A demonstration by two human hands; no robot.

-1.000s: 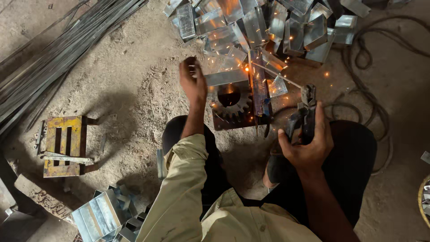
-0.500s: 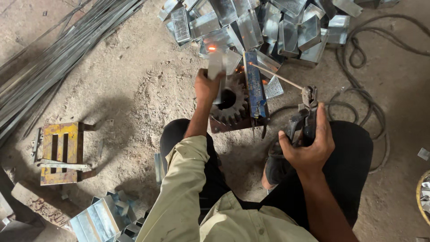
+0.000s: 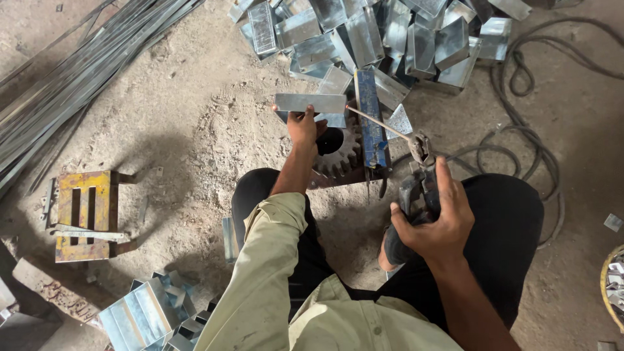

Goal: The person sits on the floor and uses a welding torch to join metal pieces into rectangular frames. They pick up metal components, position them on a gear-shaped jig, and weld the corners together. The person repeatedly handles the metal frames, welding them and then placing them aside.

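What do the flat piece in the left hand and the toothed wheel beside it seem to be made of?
Flat piece: probably galvanised sheet steel, bright silvery-grey with a mottled sheen. Toothed wheel: likely cast iron or steel, dark, dull and thick. Left hand grips the piece's lower edge.

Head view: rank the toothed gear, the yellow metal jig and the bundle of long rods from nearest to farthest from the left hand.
1. Toothed gear: right beside the left hand, just below the flat metal piece it holds.
2. Bundle of long rods: upper left, across the dirt floor.
3. Yellow metal jig: far left and lower, farthest of the three.
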